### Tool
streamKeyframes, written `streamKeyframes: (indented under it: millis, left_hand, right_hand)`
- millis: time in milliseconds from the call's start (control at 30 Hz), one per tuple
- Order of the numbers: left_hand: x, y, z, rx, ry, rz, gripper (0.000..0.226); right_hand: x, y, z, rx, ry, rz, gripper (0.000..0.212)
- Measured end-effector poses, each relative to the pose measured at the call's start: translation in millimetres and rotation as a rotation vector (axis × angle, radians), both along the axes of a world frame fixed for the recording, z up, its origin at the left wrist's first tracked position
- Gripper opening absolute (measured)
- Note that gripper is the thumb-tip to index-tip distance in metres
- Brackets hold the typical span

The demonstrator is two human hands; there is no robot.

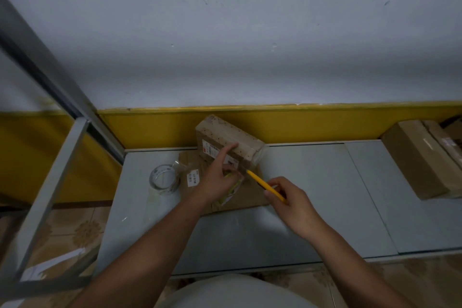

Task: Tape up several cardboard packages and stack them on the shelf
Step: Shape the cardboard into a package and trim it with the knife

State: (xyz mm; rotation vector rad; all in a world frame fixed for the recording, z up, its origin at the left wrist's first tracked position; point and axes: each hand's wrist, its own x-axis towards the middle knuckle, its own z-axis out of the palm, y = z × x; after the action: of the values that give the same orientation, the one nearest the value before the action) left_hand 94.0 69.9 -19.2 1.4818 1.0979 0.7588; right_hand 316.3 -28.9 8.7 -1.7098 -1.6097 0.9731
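Note:
A small cardboard package point(228, 137) with a printed label stands tilted on a flat brown package point(250, 195) at the back of the grey shelf point(312, 195). My left hand point(218, 180) rests against its front face, index finger stretched along the upper edge, fingers spread. My right hand point(290, 200) is closed around a yellow utility knife point(265, 184), whose tip touches the package's lower front corner. A roll of clear tape point(165, 179) lies flat to the left of the packages.
Two larger taped cardboard boxes point(422, 157) lie at the shelf's right end. A grey metal upright and frame point(57, 147) stand at the left. A yellow wall band runs behind the shelf. Patterned floor tiles and white papers point(52, 265) lie below left.

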Motion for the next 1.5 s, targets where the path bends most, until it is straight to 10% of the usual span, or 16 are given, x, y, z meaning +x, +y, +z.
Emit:
streamKeyframes:
  millis: [1500]
  left_hand:
    - [-5, 3, 8, 0.054, 0.158, -0.056, 0.080]
  right_hand:
    - [-21, -2, 4, -0.153, -0.144, -0.064, 0.013]
